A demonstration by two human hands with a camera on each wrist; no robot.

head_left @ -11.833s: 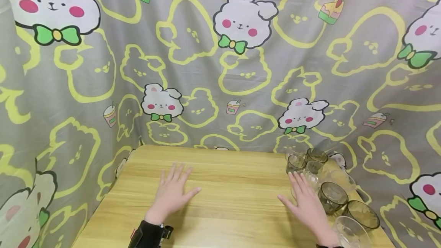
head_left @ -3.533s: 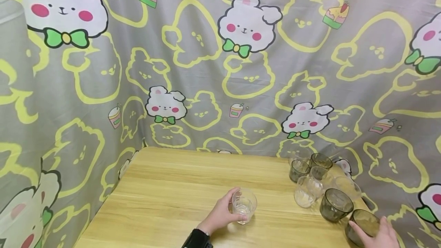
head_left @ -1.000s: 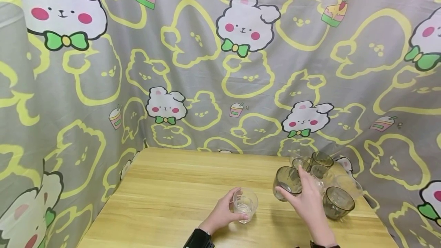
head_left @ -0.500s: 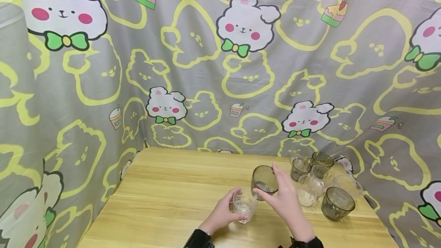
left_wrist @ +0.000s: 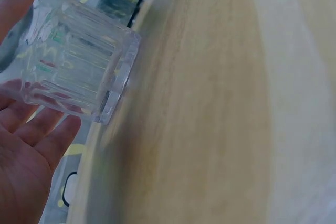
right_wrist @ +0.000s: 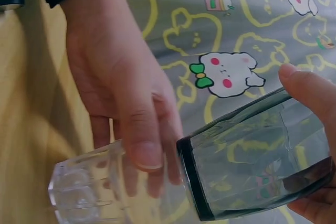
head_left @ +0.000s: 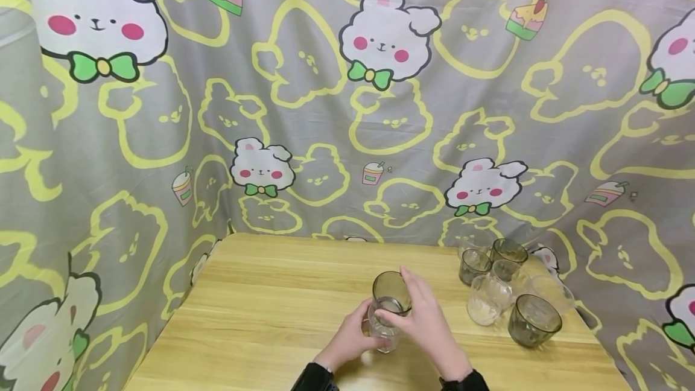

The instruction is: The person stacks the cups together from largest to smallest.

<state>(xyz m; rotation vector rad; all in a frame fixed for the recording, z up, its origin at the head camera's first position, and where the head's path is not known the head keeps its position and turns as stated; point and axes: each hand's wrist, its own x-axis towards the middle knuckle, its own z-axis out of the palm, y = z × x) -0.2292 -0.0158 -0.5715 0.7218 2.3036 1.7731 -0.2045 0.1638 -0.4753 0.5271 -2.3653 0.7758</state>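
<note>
Near the front middle of the table, my left hand grips a clear drinking glass that stands upright. Its thick fluted base rests on the wood in the left wrist view. My right hand holds a smoky grey glass by its sides, thumb on one side and fingers on the other. That grey glass is upright, right above the clear one's mouth. In the right wrist view its dark base is close to the clear glass's rim; whether they touch I cannot tell.
On the table's right side stand several other glasses: a large smoky glass, a clear tumbler, a small smoky glass and another smoky one behind. A patterned curtain hangs around the wooden table.
Both hands were spread over the table at first. The left then gripped the clear glass and stays there. The right took the grey glass from the right front and carried it left above it.
</note>
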